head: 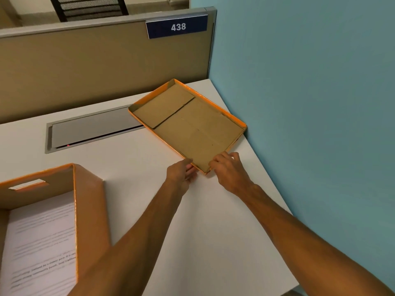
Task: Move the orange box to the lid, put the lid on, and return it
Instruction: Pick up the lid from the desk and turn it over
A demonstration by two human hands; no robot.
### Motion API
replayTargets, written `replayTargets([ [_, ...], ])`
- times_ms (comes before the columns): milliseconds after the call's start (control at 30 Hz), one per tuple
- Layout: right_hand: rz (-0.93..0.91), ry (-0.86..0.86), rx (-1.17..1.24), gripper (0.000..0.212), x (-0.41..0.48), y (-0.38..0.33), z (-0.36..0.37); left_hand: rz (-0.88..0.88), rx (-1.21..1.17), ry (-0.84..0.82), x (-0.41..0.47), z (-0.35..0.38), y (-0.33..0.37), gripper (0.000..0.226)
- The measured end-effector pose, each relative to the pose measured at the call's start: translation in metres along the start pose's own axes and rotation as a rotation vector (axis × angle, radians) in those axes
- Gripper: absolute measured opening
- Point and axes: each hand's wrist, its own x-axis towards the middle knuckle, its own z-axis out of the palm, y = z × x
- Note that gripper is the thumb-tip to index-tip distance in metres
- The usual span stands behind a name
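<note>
My left hand (pixel 181 171) and right hand (pixel 227 167) pinch the near corner of the upside-down lid (pixel 188 122) on the desk (pixel 139 167). The orange box (pixel 85 210) sits beside my left arm, well apart. A sign (pixel 177 26) says 438.

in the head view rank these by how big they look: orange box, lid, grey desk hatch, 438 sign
1. Orange box, though it is nearest the camera and cut off by the frame
2. Lid
3. Grey desk hatch
4. 438 sign
</note>
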Motion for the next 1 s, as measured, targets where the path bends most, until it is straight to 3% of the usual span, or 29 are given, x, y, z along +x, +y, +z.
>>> replayTargets([
  [433,0.041,0.215,0.265,0.007,0.011,-0.002,-0.033,0.194,-0.079,-0.274,-0.018,-0.001,0.032,0.036],
  [700,0.136,0.239,0.315,0.047,0.007,-0.017,-0.050,0.356,0.028,-0.203,-0.070,0.010,0.056,0.039],
  [1000,0.177,0.559,0.526,0.036,0.001,-0.059,-0.100,0.545,0.112,-0.130,-0.158,0.023,0.066,0.038],
])
